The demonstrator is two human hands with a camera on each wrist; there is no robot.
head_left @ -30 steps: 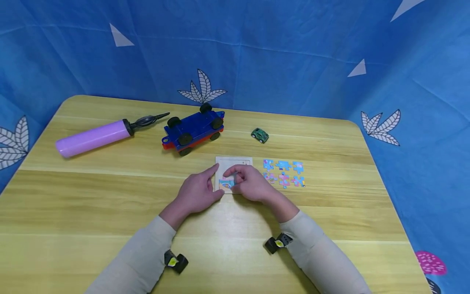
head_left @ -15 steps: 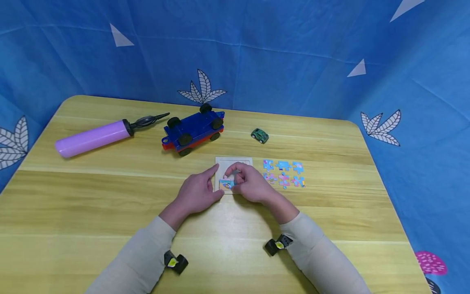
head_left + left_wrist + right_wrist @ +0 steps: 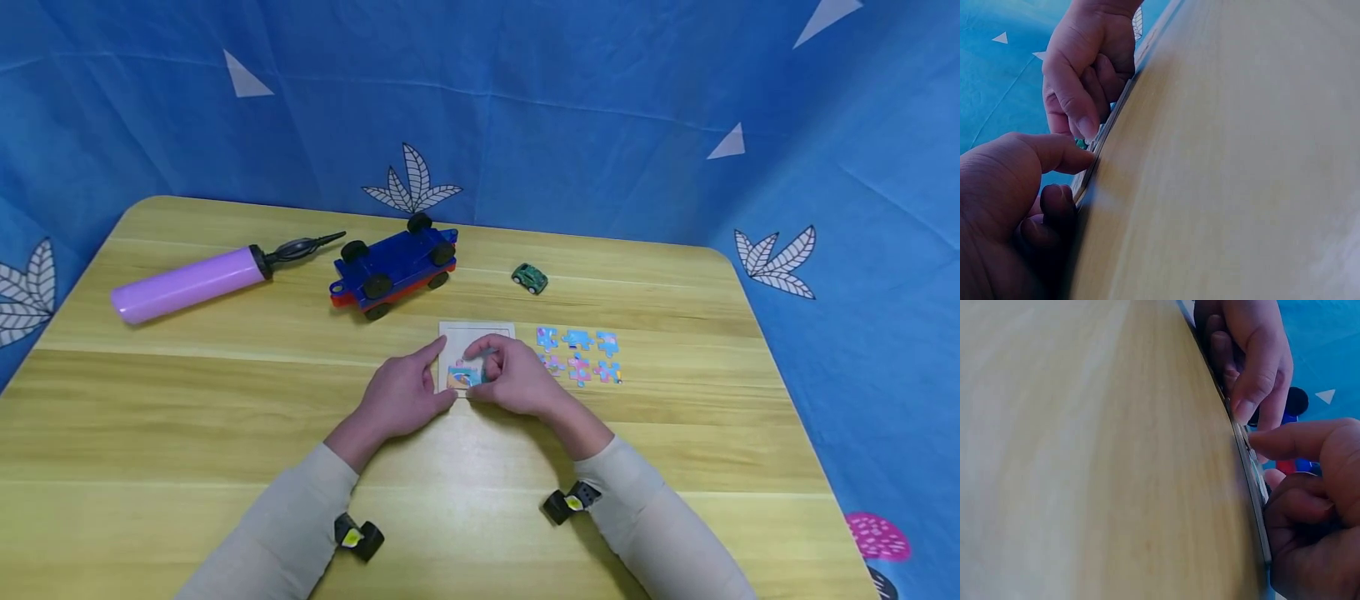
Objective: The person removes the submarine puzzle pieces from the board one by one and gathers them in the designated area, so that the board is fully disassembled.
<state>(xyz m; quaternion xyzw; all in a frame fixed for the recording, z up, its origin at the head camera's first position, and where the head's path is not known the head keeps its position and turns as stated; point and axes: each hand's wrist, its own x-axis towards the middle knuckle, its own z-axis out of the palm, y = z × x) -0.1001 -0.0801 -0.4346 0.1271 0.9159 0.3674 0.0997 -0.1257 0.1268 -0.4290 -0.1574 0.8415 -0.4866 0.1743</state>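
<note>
A pale puzzle board lies flat on the wooden table. My left hand steadies it, the index finger straight along its left edge and the thumb at its near corner. My right hand hovers over the board with curled fingers, pinching a pink-and-blue puzzle piece just above a fitted piece. In the left wrist view the left hand has its thumb on the board's rim, and the right hand is beyond. In the right wrist view the right hand meets the board edge.
Several loose puzzle pieces lie in rows right of the board. Behind stand a small green toy car, an upturned blue and red toy truck and a purple hand pump. Blue cloth walls surround the table.
The right hand's fingers have curled in and lowered a little over the board with the piece. The left hand has stayed where it was.
</note>
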